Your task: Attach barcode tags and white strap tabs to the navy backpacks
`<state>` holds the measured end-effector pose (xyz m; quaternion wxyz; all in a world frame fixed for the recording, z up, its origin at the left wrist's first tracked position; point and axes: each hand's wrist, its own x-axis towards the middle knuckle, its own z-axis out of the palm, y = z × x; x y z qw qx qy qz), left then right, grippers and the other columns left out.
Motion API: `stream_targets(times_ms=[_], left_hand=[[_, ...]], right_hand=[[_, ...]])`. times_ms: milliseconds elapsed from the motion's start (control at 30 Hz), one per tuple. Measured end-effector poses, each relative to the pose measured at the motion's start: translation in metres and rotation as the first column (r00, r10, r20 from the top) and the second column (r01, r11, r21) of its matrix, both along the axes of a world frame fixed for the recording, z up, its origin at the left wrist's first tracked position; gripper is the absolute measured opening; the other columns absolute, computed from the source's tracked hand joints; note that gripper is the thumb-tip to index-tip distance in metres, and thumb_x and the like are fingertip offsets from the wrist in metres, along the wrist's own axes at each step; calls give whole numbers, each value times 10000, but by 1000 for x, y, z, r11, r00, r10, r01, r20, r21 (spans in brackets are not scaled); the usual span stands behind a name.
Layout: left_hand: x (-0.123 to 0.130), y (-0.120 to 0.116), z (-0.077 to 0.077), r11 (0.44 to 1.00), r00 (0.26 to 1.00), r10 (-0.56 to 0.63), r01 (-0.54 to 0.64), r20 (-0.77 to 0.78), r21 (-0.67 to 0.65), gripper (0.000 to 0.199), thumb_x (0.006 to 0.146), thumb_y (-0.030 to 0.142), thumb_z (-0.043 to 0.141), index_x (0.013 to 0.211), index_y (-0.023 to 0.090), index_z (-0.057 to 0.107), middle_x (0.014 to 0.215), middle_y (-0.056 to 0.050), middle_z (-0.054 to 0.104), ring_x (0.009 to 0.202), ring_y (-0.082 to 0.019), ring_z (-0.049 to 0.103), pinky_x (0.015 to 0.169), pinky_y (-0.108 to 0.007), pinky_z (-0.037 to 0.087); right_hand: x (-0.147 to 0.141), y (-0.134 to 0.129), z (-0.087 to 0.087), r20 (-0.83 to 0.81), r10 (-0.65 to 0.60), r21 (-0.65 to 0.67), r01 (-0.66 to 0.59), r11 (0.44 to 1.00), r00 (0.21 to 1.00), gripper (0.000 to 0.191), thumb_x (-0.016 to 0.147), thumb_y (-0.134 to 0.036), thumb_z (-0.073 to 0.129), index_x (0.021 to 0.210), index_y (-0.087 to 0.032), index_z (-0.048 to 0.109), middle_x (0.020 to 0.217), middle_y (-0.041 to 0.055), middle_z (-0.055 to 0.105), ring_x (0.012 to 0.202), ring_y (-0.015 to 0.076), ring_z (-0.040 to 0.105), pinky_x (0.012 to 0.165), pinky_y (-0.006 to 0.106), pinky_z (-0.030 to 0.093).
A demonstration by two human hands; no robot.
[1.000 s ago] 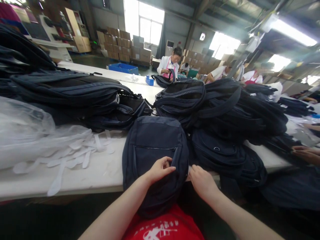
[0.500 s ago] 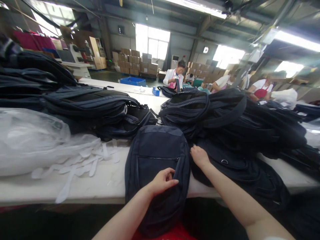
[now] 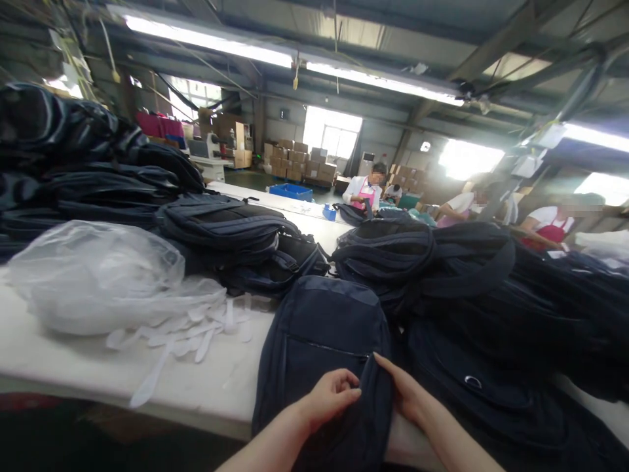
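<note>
A dark navy backpack stands leaning at the table's near edge, its front facing me. A zipper runs across its upper front. My left hand is over the lower front panel, fingers curled in and thumb close to them; anything inside the curl is hidden. On the right side of the backpack, my right hand grips the edge, with a fingertip near the zipper's end and the other fingers partly hidden behind the side.
White strips spill from a clear plastic bag on the white table. Dark backpacks are piled at left, more at right. A blue crate lies further back. Co-workers work across the table.
My right hand has come from the neighbouring bag on the right to the backpack's side edge. My left hand stays over the front panel. The view has shifted left and up.
</note>
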<state>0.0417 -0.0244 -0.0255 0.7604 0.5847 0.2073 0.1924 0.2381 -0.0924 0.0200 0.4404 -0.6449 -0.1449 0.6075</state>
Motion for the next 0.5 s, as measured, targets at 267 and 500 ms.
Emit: stream_targets(times_ms=[267,500], left_hand=[[-30,-8,53,991,999,26,-20,-46,129,462,736,520,676,989,147,576,540,99,413,427,-64,368,432,-209,276],[-105,18,69,700,830,551,-405,-84,588,322,868,449,505,989,171,613,571,55,432,544,-120,431,551,-247,344]], right_hand=[[-15,10,31,64,-149,241,129,962,987,362,668,-323,779,954,-116,698,836,109,756,823,281,726,846,408,566],[27,5,111,727,-381,432,51,900,571,533,685,-523,705,1042,-127,718,1029,120,736,1080,334,646,975,441,506]])
